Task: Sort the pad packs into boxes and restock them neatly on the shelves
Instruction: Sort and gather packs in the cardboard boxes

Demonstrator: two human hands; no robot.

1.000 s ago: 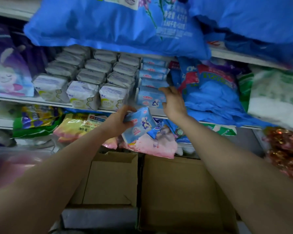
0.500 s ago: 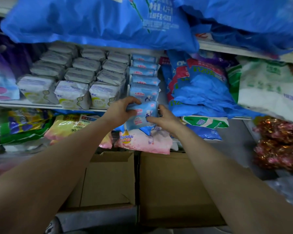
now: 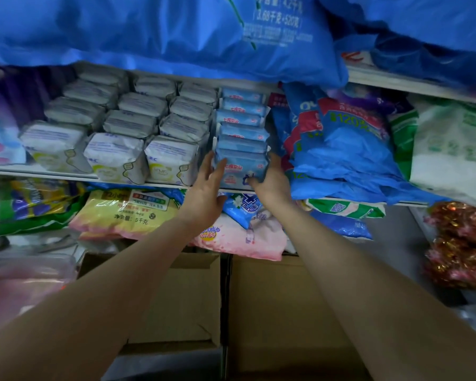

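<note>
Shelves (image 3: 66, 174) packed with soft goods, and we're mid-restock: the blue pack (image 3: 241, 167) sits at the front of its row, on the shelf edge. Left hand (image 3: 206, 192) presses its left side, fingers nearly straight; right hand (image 3: 272, 181) cups its right side. Next, I'd say: square it up, let go. Crinkly film, pillowy, beside white packs (image 3: 116, 158).

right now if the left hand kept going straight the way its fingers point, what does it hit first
The left hand points up and into the shelf, its fingertips already at the left edge of the front blue pack. Going on, it would likely slide between that pack and the white packs; depth is unclear.
</note>
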